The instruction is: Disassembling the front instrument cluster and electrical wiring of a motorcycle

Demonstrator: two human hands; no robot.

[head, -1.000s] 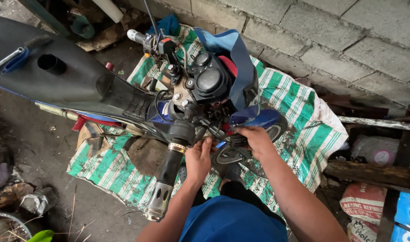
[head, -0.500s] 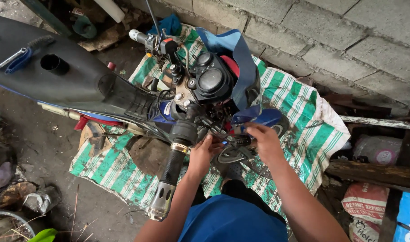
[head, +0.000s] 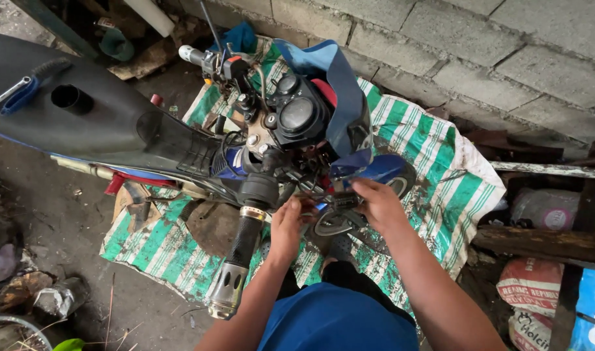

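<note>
1. Grey concrete-block wall (head: 479, 58) runs along the far side; below it a green-and-white striped woven tarp (head: 440, 169) is spread over the dirt floor.
2. On the tarp stands a small blue-and-black motorbike (head: 180, 140), seen from above: black seat, round dark instrument dials (head: 296, 110), blue front fairing (head: 340, 91).
3. Near handlebar: black rubber grip with silver slotted end cap (head: 236, 266), pointing toward the person, just left of the left hand (head: 288, 224).
4. Left hand: fingers curled, tips pressed into the dark parts below the handlebar clamp; what they pinch is hidden.
5. Right hand (head: 375, 205): fingers bent around a small dark fitting (head: 340, 200) beside the front wheel (head: 336, 221); grip closed, exact item unclear.
6. Both hands nearly touch, fitting between fingertips.
7. Silver spanner with blue handle (head: 11, 94) lies on the seat, well apart from the fingers.
8. Printed sacks (head: 531, 286) lie far right.
</note>
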